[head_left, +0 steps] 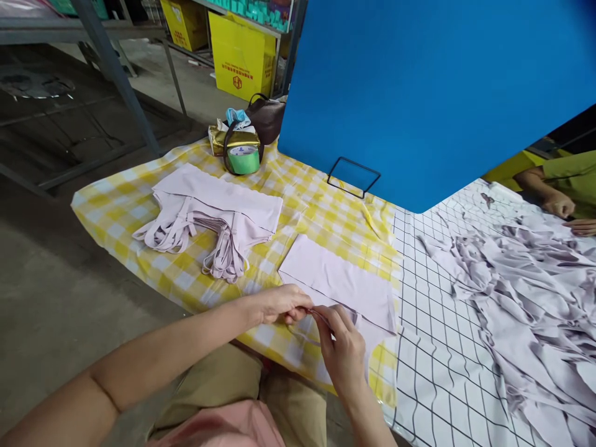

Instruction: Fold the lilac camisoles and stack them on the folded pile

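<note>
Our surface (172,273), covered in yellow-and-white check, spreads out on our side of a large blue board (395,93). Nearer us than the board, the single pale lilac garment (342,273) lies flat, its wide band slanting from the board's side down toward our right. Its long axis follows that band, and its narrow straps come back toward us. Our left hand (284,303) and right hand (342,344) are together at the edge farthest from the board, fingertips meeting in a pinch on what looks like a thin strap. So the body of the garment lies just beyond our hands, between them and the board, with the right hand nearer and partly over it.

Left of the board, as we face it, sits a neat stack of matching garments (218,192), straps hanging loose, and past it a roll of green tape (244,161) beside a dark bag (269,119). Right of the board, a loose heap of lilac pieces (535,310) covers white gridded cloth (428,385), where a co-worker's hands (559,203) reach its far edge.
</note>
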`<state>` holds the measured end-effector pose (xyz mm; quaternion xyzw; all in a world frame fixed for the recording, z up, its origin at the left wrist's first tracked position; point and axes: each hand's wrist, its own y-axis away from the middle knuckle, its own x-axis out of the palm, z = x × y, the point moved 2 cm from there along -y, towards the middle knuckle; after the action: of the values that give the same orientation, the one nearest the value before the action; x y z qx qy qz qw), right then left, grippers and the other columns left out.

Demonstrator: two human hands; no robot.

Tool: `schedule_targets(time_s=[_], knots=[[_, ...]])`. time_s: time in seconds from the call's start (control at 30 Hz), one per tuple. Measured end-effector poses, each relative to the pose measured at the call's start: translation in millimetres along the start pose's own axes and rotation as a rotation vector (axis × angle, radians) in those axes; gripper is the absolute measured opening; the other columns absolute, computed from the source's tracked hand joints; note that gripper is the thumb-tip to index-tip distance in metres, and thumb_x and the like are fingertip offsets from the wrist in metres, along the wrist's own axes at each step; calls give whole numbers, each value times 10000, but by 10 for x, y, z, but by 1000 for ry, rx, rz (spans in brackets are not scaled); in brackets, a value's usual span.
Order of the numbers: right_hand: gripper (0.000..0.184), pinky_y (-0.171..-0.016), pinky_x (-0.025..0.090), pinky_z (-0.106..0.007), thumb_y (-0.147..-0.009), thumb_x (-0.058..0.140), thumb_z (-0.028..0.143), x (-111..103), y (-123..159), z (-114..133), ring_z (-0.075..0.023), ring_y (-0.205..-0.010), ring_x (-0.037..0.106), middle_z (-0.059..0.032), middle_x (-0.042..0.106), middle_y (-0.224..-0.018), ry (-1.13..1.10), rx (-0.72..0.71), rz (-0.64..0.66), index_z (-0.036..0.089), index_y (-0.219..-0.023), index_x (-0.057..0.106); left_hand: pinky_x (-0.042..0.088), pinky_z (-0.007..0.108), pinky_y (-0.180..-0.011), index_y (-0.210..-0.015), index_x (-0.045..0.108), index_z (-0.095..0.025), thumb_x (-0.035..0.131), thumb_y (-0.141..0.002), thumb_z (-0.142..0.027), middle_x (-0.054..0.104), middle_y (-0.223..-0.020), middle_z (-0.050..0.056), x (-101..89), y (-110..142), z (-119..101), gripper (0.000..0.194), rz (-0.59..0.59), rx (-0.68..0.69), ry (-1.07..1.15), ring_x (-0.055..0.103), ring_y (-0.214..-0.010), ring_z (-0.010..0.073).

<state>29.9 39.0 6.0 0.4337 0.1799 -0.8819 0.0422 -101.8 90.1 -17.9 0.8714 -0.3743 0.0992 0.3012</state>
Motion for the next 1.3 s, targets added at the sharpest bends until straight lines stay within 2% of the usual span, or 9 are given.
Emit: schedule_targets(time_s=[0.03, 0.1, 0.2, 0.3, 0.37, 0.43, 0.53, 0.8, 1.3], knots=[[206, -567, 406, -234, -903, 402, 242, -8, -35, -21, -133, -614, 551, -26, 581, -711, -4, 9, -4, 207, -849, 597, 212, 206, -421, -557, 396, -178, 457, -731, -376, 269, -403, -92, -21, -18, -13, 271, -36, 23, -96, 238, -381, 56], [205, -558, 391, -235, -889, 414, 262, -18, -113, -99, -131, -597, 534, -24, 571, -700, -22, 73, -23, 198, -786, 580, 291, 219, -470, -606, 464, -162, 427, -790, -290, 367, -457, -62, -82, -49, -72, 228, -218, 135, -413, 347, -434, 80], [207, -552, 374, -245, -856, 425, 303, 5, -230, -278, -138, -582, 517, -18, 564, -679, -46, 210, -15, 195, -740, 559, 389, 255, -660, -800, 562, -149, 541, -783, -189, 560, -756, 0, -137, -86, -195, 48, -480, 428, -1010, 516, -716, 139], [221, -576, 368, -260, -829, 419, 335, 69, -323, -444, -154, -602, 515, -22, 577, -666, -48, 312, 50, 195, -722, 552, 396, 307, -777, -911, 580, -147, 598, -784, -189, 566, -979, 56, -142, -177, -217, 135, -452, 593, -1452, 510, -927, 198], [233, -577, 364, -264, -818, 412, 353, 106, -366, -517, -159, -602, 515, -24, 583, -655, -48, 344, 77, 195, -706, 543, 401, 321, -764, -865, 594, -138, 549, -825, -193, 575, -940, 66, -157, -256, -192, 81, -417, 621, -1636, 512, -921, 208], [239, -565, 360, -262, -812, 404, 361, 126, -395, -558, -159, -589, 511, -24, 582, -640, -50, 351, 83, 195, -697, 532, 406, 318, -734, -816, 601, -133, 481, -855, -156, 584, -881, 67, -177, -327, -170, 128, -392, 643, -1737, 521, -884, 202], [232, -550, 357, -258, -814, 393, 351, 128, -419, -581, -155, -569, 503, -19, 574, -627, -51, 344, 91, 196, -698, 519, 414, 301, -709, -786, 616, -139, 475, -848, -143, 593, -862, 60, -217, -395, -182, 154, -388, 647, -1716, 525, -873, 195], [153, -613, 369, -250, -826, 406, 235, 158, -460, -563, -155, -653, 518, -22, 553, -727, 9, 237, 139, 199, -714, 503, 413, 270, -779, -806, 664, -164, 556, -800, -179, 615, -842, 34, -295, -452, -335, 109, -347, 468, -1450, 538, -887, 179], [181, -514, 264, -239, -809, 429, 41, 166, -560, -540, -132, -600, 477, -18, 520, -765, 280, 152, 245, 185, -733, 508, 404, 266, -773, -784, 656, -158, 531, -783, -153, 613, -832, 38, -319, -469, -404, 126, -249, 449, -1395, 538, -879, 184]])
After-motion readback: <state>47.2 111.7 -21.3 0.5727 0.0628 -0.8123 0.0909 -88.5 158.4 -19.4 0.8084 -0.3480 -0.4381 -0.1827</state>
